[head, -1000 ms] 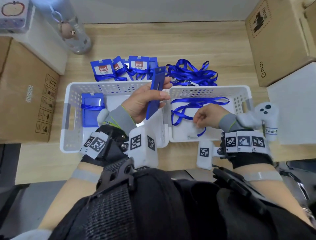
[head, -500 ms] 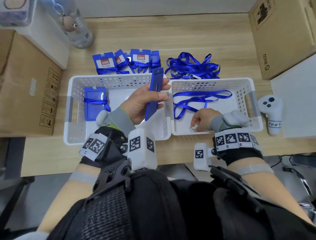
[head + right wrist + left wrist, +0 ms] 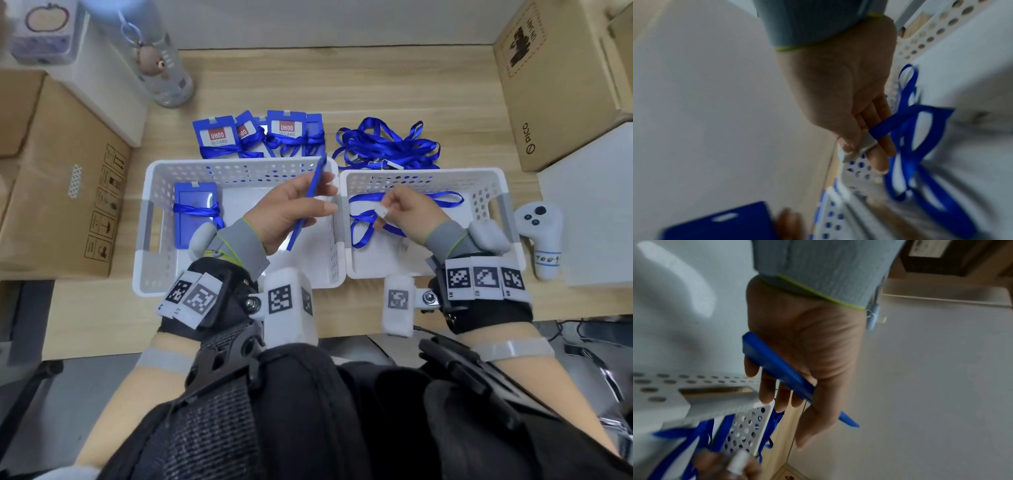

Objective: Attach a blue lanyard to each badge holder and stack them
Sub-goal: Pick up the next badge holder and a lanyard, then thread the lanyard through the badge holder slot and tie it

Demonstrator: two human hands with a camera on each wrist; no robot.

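Several wrapped badges (image 3: 260,135) lay stacked at the far side; the left hand (image 3: 287,214) gripped a bare holder (image 3: 308,202), the right hand (image 3: 407,214) pinched a lanyard's clip (image 3: 383,211), not yet attached.

Two baskets are set side by side on the bench (image 3: 445,102), the left basket (image 3: 150,219) touching the right basket (image 3: 503,212). A wrapped badge holder (image 3: 195,212) is laid in the left one, a lanyard (image 3: 363,226) in the right. Behind them, finished holders (image 3: 257,135) are placed left and loose lanyards (image 3: 387,144) right.
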